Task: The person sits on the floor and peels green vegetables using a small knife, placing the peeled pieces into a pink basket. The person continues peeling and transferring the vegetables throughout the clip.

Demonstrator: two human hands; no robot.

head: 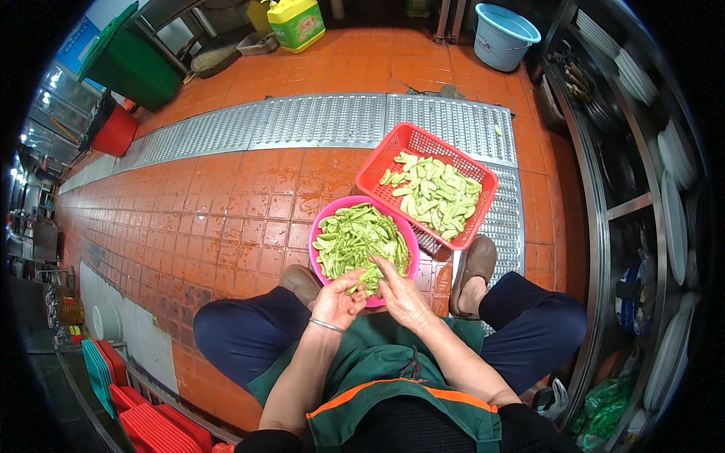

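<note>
Over the near side of a round pink basin (pixel 416 249) heaped with flat green bean pods (pixel 359 235), my left hand (pixel 338 303) holds a green bean pod (pixel 358 283) in its fingertips. Close beside it on the right, my right hand (pixel 402 294) grips a small tool with a dark, thin blade (pixel 378 267), perhaps a knife; its handle is hidden in the palm. Beyond the basin, to the right, a red perforated plastic basket (pixel 371 178) stands tilted in view, with many pale green flat bean pods (pixel 436 195) in it.
My shoes (pixel 478 266) flank the basin. A metal drain grating (pixel 323 122) crosses the orange tiled floor (pixel 243 198). At right stands a metal shelf (pixel 592 226) with stacked plates. A blue bucket (pixel 501 48), yellow jug (pixel 297 28), green bin (pixel 130 73) and red bin (pixel 116 133) stand farther off.
</note>
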